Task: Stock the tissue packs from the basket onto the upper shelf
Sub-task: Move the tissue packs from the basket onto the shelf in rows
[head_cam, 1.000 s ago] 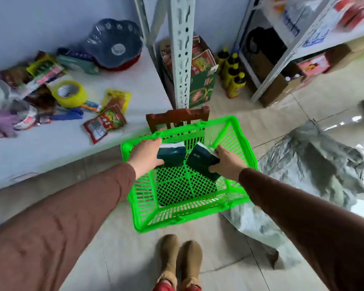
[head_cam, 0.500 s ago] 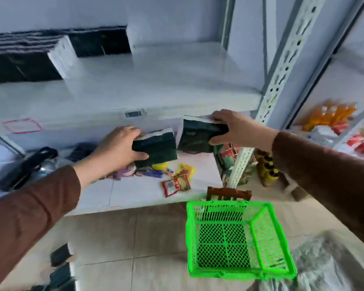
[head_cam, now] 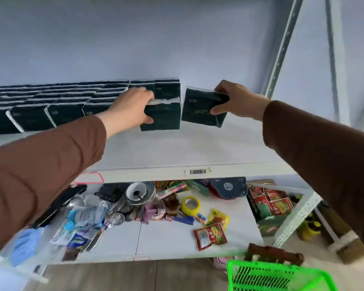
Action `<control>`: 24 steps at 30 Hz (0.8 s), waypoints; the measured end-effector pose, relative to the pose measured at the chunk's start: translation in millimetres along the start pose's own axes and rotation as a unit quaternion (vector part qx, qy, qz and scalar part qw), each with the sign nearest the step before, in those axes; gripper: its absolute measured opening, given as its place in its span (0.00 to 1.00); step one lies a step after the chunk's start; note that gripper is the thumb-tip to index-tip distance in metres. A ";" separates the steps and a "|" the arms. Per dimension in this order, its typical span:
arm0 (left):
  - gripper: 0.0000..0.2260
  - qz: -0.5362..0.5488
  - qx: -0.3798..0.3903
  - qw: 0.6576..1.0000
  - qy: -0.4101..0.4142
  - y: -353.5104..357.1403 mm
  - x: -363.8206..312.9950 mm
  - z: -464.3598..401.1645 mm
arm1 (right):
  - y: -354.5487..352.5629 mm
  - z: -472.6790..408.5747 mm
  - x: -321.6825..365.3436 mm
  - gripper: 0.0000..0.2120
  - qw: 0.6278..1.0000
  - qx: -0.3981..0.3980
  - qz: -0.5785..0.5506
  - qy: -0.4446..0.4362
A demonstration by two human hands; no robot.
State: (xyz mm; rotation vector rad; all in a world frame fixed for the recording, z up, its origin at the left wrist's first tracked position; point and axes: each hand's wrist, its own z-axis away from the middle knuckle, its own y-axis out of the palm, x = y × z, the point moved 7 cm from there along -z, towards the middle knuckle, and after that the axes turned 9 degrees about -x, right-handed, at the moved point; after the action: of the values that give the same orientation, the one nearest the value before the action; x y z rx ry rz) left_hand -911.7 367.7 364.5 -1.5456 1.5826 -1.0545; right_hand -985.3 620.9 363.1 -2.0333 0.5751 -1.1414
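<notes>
The left hand (head_cam: 132, 106) is closed on a dark tissue pack (head_cam: 163, 116), thumb underneath at its left edge and fingers curled over its top, the pack standing upright with its white edge up and its lower edge at or just above the upper shelf (head_cam: 187, 148); whether it touches the board I cannot tell. The right hand (head_cam: 235, 100) grips a second pack (head_cam: 200, 108) by its upper right corner, thumb on the near face and fingers behind, and this pack tilts slightly, its bottom right corner lowest. The two packs are just beside each other with a narrow gap between. Directly behind the left hand's pack stands another dark pack at the right end of a row of packs (head_cam: 57, 101) that runs along the back of the shelf to the left edge of the view, several deep, with three in the front line facing the camera. Both arms wear brown sleeves (head_cam: 51, 164) and reach up and forward. A barcode label (head_cam: 197, 171) sits on the shelf's front lip, and a red outlined tag is partly behind the left sleeve. The lower shelf (head_cam: 166, 238) carries mixed clutter: a yellow tape roll (head_cam: 190, 204), red snack sachets (head_cam: 210, 236), a bowl and plastic wrappers. The green basket (head_cam: 277, 276) is at the bottom right on the floor, its contents out of view.
</notes>
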 end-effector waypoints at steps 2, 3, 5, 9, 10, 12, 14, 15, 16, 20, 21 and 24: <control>0.22 -0.021 0.000 1.000 0.006 13.1 17.9 -27.6 | 14.2 -27.7 -6.1 0.20 1.000 -0.001 -0.006 0.018; 0.22 -0.035 0.002 0.999 0.009 20.5 26.1 -41.2 | 20.8 -40.9 -9.4 0.19 1.000 0.001 -0.008 0.024; 0.22 -0.070 0.001 0.998 0.007 36.9 44.0 -67.1 | 34.2 -66.9 -17.2 0.19 0.999 0.000 -0.014 0.032; 0.22 -0.150 0.000 0.989 -0.017 74.3 84.5 -111.7 | 62.9 -117.4 -34.9 0.19 0.999 0.001 -0.022 0.045; 0.22 -0.162 0.006 0.986 -0.024 82.8 92.4 -120.9 | 70.0 -129.3 -38.9 0.20 0.999 0.001 -0.024 0.049; 0.22 -0.178 0.030 0.983 -0.034 98.4 103.4 -134.1 | 83.7 -151.1 -43.9 0.21 0.998 0.002 -0.029 0.056; 0.21 -0.190 0.042 0.980 -0.044 109.5 110.8 -143.4 | 94.8 -170.3 -44.9 0.21 0.998 0.005 -0.030 0.056; 0.22 -0.192 0.040 0.979 -0.051 113.9 115.7 -147.6 | 99.5 -179.5 -43.9 0.22 0.998 0.007 -0.030 0.054; 0.24 -0.188 0.035 0.980 -0.060 117.3 120.8 -151.9 | 103.6 -188.2 -42.2 0.22 0.998 0.008 -0.031 0.051; 0.24 -0.202 0.040 0.977 -0.052 127.2 131.6 -166.1 | 118.0 -214.3 -35.2 0.22 0.999 0.005 -0.022 0.043; 0.21 -0.210 0.043 0.976 -0.046 130.6 132.3 -168.3 | 120.7 -218.8 -34.3 0.23 0.999 0.001 -0.018 0.044; 0.21 -0.225 0.038 0.973 -0.041 144.0 138.0 -171.9 | 128.0 -230.9 -32.0 0.23 0.999 0.001 0.005 0.036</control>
State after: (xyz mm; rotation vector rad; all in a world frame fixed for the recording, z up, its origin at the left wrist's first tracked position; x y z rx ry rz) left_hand -1138.5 241.2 321.4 -1.9198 1.1451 -1.2526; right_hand -1204.4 474.5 327.4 -1.9912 0.6186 -1.2124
